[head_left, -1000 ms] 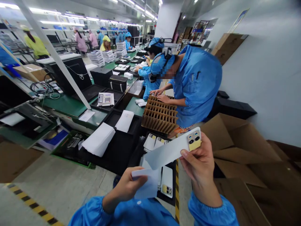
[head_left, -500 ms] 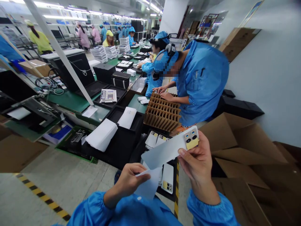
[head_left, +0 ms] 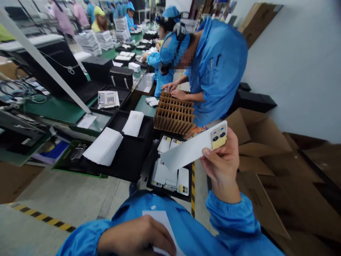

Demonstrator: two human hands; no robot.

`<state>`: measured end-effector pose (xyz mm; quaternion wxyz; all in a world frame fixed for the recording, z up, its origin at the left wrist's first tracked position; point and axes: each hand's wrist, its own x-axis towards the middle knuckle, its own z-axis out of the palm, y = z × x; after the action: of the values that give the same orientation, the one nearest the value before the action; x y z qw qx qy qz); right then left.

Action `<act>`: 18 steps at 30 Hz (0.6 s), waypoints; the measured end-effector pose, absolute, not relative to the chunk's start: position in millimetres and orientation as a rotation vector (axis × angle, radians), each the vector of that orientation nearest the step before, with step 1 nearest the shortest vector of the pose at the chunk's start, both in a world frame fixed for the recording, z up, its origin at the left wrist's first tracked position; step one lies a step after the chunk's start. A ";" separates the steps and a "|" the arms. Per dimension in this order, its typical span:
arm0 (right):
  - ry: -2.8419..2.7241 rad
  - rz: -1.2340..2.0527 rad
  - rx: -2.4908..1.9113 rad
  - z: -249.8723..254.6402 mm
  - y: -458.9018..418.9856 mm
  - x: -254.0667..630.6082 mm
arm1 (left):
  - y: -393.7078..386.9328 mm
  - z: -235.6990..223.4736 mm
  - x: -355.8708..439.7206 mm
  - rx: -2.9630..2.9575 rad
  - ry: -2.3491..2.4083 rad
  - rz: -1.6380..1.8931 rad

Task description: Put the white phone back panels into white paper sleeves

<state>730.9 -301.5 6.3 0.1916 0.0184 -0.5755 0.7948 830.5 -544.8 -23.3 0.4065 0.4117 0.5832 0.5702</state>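
Note:
My right hand [head_left: 223,167] holds a white phone back cover [head_left: 193,147] with a yellow camera block at its upper end, raised above a black tray [head_left: 188,195] that carries several more white covers. My left hand [head_left: 138,236] is low against my blue-sleeved lap, fingers closed on a white sheet [head_left: 162,218] of film or paper. The cover's lower end points toward the tray.
A person in a blue coat [head_left: 213,67] bends over a brown cardboard divider grid [head_left: 174,115] just beyond the tray. Open cardboard boxes [head_left: 266,142] lie at right. Black trays with white sheets [head_left: 103,145] and a green workbench [head_left: 61,110] stand at left.
My left hand has drawn the white sheet down and away from the cover, onto my lap. The right hand still holds the cover up; the view has tilted downward.

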 end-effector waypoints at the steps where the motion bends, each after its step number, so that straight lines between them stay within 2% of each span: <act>1: -1.592 2.239 0.049 6.6 -299.7 730.0 | -543.9 -24.1 829.5 0.998 1.483 1.475; 5: -1.539 2.287 0.054 7.0 -297.1 729.5 | -538.5 -44.1 820.8 0.556 1.699 1.751; 8: -1.516 2.326 0.077 7.9 -299.4 733.8 | -537.1 -56.3 813.1 0.314 1.814 1.812; 18: -1.692 2.361 0.222 -5.4 -311.4 753.2 | -532.6 -55.2 801.2 0.446 2.255 1.778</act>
<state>753.2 -311.4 -5.4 0.1138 0.0755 -0.5771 0.8052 801.2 -532.6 -55.2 0.1174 0.1524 0.7707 0.6075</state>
